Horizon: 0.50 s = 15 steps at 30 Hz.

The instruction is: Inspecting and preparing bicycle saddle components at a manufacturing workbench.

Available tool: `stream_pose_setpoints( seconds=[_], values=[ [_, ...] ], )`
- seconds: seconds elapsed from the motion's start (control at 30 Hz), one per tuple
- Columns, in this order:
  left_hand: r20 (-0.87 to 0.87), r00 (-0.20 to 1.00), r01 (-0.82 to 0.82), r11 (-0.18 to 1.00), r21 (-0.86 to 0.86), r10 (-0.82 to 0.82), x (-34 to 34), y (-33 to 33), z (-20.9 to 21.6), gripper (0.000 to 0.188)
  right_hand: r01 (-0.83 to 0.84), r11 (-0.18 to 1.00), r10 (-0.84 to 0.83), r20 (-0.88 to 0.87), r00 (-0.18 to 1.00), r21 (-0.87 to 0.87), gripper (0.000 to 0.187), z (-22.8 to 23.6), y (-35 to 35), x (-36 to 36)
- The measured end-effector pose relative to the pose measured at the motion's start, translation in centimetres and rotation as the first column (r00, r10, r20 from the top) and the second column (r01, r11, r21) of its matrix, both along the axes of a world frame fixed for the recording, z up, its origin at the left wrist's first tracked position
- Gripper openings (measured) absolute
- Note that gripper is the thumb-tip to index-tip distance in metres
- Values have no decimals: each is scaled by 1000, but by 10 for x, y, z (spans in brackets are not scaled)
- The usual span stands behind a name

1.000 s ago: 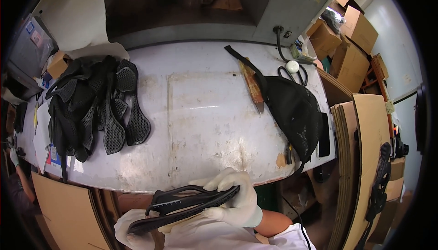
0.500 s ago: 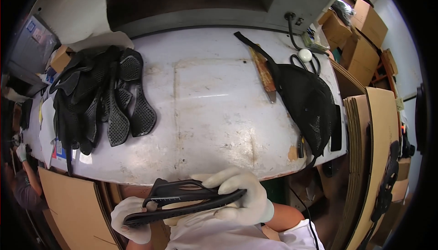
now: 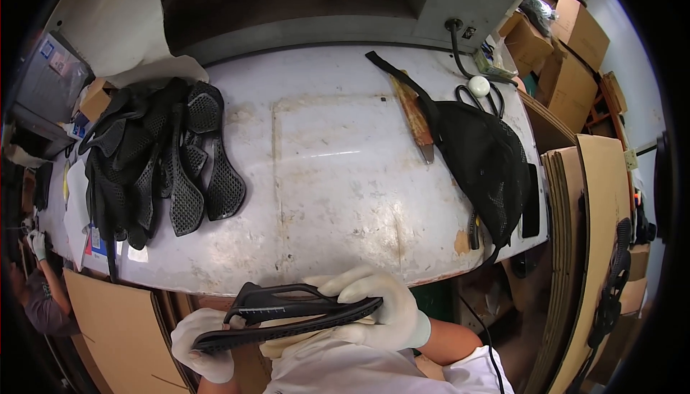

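A long black moulded part [image 3: 287, 328] is held level between my two white-gloved hands, close to my body and just below the table's front edge. It has a curved upper strip with pale scale marks and a longer lower strip with a dotted underside; its exact kind cannot be told. My left hand [image 3: 200, 344] is closed round its left end. My right hand [image 3: 388, 309] grips the right end, fingers over the top and thumb beneath. Farther off on the left lies a pile of black honeycomb-patterned pieces [image 3: 188, 196] with mesh and straps.
On the white table [image 3: 323, 200], a black mesh piece with a strap [image 3: 478, 157] lies at the right, beside a taped blade [image 3: 415, 117] and white-knobbed cable [image 3: 479, 86]. A grey machine housing [image 3: 309, 31] stands behind. Cardboard sheets [image 3: 604, 214] lean at the right; a co-worker's gloved hand [image 3: 37, 243] shows far left.
Both hands keep their hold on the black part. It has shifted very slightly left, and the view has tilted a little.
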<state>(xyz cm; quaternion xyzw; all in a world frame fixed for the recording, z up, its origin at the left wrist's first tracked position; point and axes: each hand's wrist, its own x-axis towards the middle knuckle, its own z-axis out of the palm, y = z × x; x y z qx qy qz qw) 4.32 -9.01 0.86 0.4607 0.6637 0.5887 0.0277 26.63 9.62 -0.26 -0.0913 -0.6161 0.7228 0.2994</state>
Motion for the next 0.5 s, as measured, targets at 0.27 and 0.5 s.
stream_pose_setpoints(
  seconds=[0.27,0.5],
  values=[
    [-51,997,-60,998,8,60,12,10,22,70,174,981,-179,-58,982,-86,29,-5,-12,-3],
    [-85,950,294,951,-93,-302,-15,33,15,51,-288,572,-349,546,762,768,63,48,26,-8]
  ],
)
